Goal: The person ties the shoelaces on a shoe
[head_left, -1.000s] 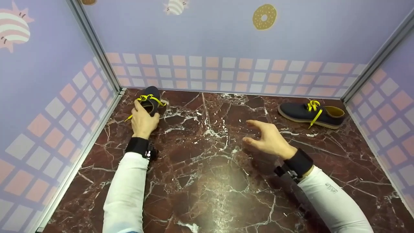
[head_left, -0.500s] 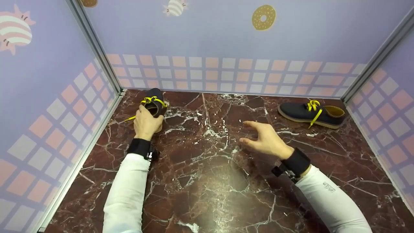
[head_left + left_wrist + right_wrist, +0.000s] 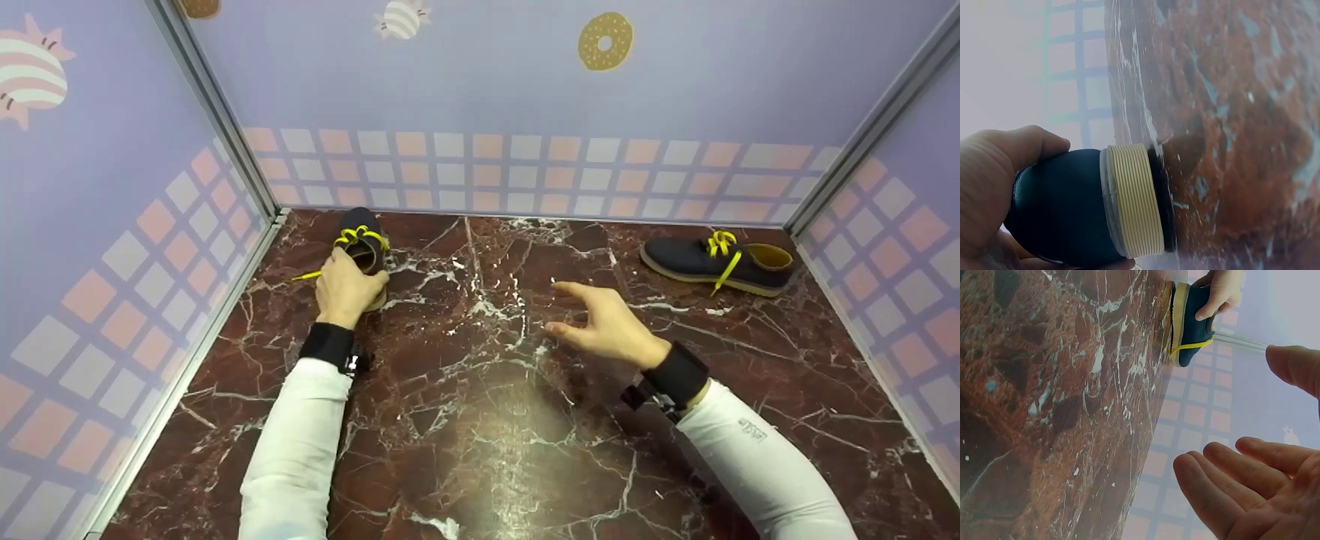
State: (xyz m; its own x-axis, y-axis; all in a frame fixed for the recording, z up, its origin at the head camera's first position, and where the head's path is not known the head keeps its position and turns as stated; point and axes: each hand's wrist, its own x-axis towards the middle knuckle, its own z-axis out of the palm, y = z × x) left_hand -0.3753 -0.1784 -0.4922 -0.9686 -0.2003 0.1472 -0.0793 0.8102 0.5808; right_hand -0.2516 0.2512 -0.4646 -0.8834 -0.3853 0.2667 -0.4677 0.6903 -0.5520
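With thumb and fingers on either side of the heel, my left hand (image 3: 346, 289) grips a dark navy lace-up shoe (image 3: 359, 220) at the back left. Its toe points toward the back wall, and its laces (image 3: 361, 234) are yellow. In the left wrist view the rounded dark heel (image 3: 1061, 202) and the ribbed cream sole (image 3: 1135, 199) show close up. My right hand (image 3: 611, 326) hovers over the floor right of the middle, fingers extended and thumb apart, holding nothing. A matching shoe (image 3: 679, 259) stands at the back right, toe to the left, one lace end hanging down its side.
The dark red marbled surface (image 3: 480, 420) has white veins. Patterned lilac panels enclose it: a back wall (image 3: 495, 82), a left wall (image 3: 112, 150) and a right wall (image 3: 915, 187), with metal posts in the corners.
My left hand and the gripped shoe have shifted slightly right and toward me. My right hand has drifted a little left. The other shoe stays in place.
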